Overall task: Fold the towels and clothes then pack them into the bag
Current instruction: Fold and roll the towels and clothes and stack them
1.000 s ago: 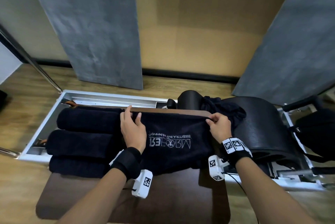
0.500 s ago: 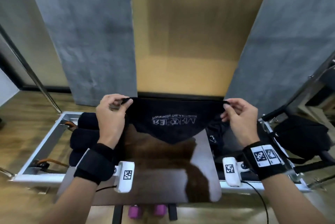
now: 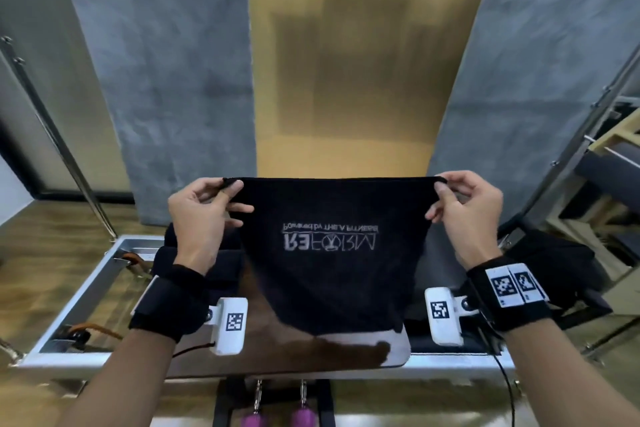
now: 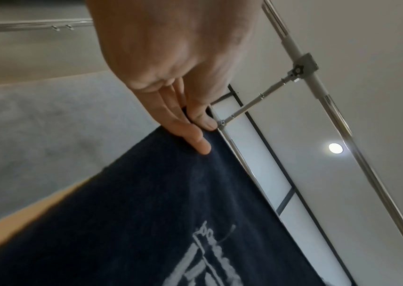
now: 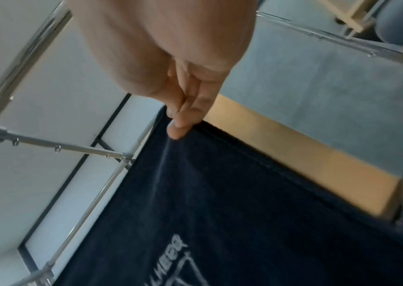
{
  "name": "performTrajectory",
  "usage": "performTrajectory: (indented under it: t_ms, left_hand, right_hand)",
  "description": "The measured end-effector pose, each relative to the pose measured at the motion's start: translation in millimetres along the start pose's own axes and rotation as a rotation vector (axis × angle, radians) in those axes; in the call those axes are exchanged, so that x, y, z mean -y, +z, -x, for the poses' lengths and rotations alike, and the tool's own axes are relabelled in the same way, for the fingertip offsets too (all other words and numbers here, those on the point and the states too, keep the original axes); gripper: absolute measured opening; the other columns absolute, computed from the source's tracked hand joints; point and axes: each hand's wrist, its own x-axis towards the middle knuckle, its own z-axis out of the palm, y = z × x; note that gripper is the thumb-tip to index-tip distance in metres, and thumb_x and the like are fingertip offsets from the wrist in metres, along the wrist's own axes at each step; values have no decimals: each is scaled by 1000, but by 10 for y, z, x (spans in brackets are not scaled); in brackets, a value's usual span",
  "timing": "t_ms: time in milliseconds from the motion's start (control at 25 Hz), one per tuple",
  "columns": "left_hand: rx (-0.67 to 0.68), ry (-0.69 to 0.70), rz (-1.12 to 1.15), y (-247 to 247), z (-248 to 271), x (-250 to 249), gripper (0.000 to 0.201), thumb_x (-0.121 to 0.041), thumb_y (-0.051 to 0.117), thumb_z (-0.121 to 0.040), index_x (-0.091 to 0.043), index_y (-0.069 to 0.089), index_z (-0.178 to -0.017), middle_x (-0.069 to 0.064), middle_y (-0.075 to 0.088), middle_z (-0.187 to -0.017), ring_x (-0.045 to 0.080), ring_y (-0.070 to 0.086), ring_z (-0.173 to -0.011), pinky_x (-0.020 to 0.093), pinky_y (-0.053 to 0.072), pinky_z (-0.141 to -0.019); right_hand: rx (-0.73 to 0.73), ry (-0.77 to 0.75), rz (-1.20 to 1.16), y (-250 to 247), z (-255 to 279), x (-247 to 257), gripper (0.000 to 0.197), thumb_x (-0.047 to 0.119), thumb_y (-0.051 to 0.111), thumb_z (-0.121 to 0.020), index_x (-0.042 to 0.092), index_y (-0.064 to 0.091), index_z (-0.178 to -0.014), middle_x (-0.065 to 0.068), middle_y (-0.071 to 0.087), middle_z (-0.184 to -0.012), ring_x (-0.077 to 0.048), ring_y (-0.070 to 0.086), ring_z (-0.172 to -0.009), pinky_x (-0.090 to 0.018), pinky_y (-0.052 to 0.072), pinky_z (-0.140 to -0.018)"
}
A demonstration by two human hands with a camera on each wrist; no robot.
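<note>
Right hand (image 5: 171,63) pinches dark towel (image 5: 232,203) corner.

Towel (image 3: 332,271): dark matt terry cloth, pale stitched lettering; brown pad (image 3: 311,350) at 6 o'clock: glossy, smooth, reflective; frame (image 3: 69,316) at 8 o'clock: brushed metal; wall panels (image 3: 166,63) at 11 o'clock: grey, matt, rough; floor (image 3: 38,253): wood.

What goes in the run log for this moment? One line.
stage: unfolding | left hand: pinches corner of navy logo towel | right hand: pinches opposite corner | towel: held up, spread | rolled towels: beneath
</note>
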Motion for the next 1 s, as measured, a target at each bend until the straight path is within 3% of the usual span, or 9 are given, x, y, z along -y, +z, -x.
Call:
performTrajectory:
  t_ms: [160, 320, 440, 520, 600, 680, 800, 880, 1000]
  left_hand:
    - [27, -20, 10, -96, 52, -55, 22, -30, 97, -75, -31, 75, -77, 8, 77, -74, 33, 76, -57, 28, 55, -42]
    - [-4, -66, -67, -174, 83, 67, 33, -38, 97, -72, -23, 68, -78, 9, 69, -62, 32, 70, -46, 30, 54, -41]
    - [19, -89, 49, -133, 65, 170, 15, -8, 79, -94, -13, 66, -87, 10, 77, -83, 39, 80, -81, 33, 65, -62]
    - [12, -66, 109, -115, 31, 205, 13, 4, 66, -100, -7, 66, -93, 12, 79, -100, 36, 79, -96, 32, 65, -80]
    - [6, -82, 83, -143, 44, 210, 7, -1, 64, -103, -6, 66, -98, 17, 76, -99, 34, 81, -90, 33, 66, -75]
    - [-13, -110, -12, -196, 97, 221, 6, -11, 69, -103, -7, 67, -99, 19, 72, -78, 31, 78, -65, 38, 66, -59]
    - [-34, -74, -98, -240, 174, 210, 11, -21, 71, -102, -12, 69, -96, 8, 67, -65, 25, 64, -41, 33, 56, -42]
    - [-37, -51, -88, -226, 191, 172, 13, -24, 70, -103, -14, 69, -95, 5, 65, -68, 25, 57, -36, 31, 51, -39]
    - [-29, -38, -82, -209, 189, 132, 15, -28, 70, -103, -15, 69, -95, 6, 64, -71, 26, 55, -35, 32, 50, -38]
  right_hand:
    - [34, 38, -17, -40, 92, 0, 19, 6, 65, -98, 22, 68, -89, -8, 71, -78, -35, 66, -44, -31, 49, -39]
    - [108, 158, -72, 40, 123, -109, 12, -1, 61, -99, 9, 66, -95, -25, 69, -86, -40, 72, -54, -34, 58, -48]
    - [124, 158, -162, 194, 63, -127, 12, -7, 55, -101, 2, 61, -98, -25, 71, -102, -34, 79, -84, -35, 65, -77]
    - [125, 121, -175, 259, 35, -128, 14, -4, 54, -102, 7, 62, -98, -16, 75, -104, -30, 78, -92, -36, 63, -84]
    - [145, 154, -121, 256, 61, -139, 15, 3, 57, -103, 15, 63, -96, -12, 75, -90, -34, 78, -73, -37, 63, -64]
    - [137, 150, -20, 202, 106, -185, 15, 9, 60, -102, 20, 63, -93, -11, 69, -71, -34, 66, -46, -32, 50, -45]
    - [109, 112, 37, 144, 152, -203, 15, 10, 63, -100, 21, 65, -90, -21, 62, -61, -25, 47, -33, -26, 40, -40]
    - [95, 103, 8, 117, 156, -186, 13, 10, 65, -99, 19, 67, -90, -26, 61, -66, -22, 42, -32, -25, 37, -38]
    - [84, 96, -31, 88, 138, -158, 10, 14, 67, -98, 20, 70, -90, -24, 61, -64, -20, 39, -31, -26, 34, -37]
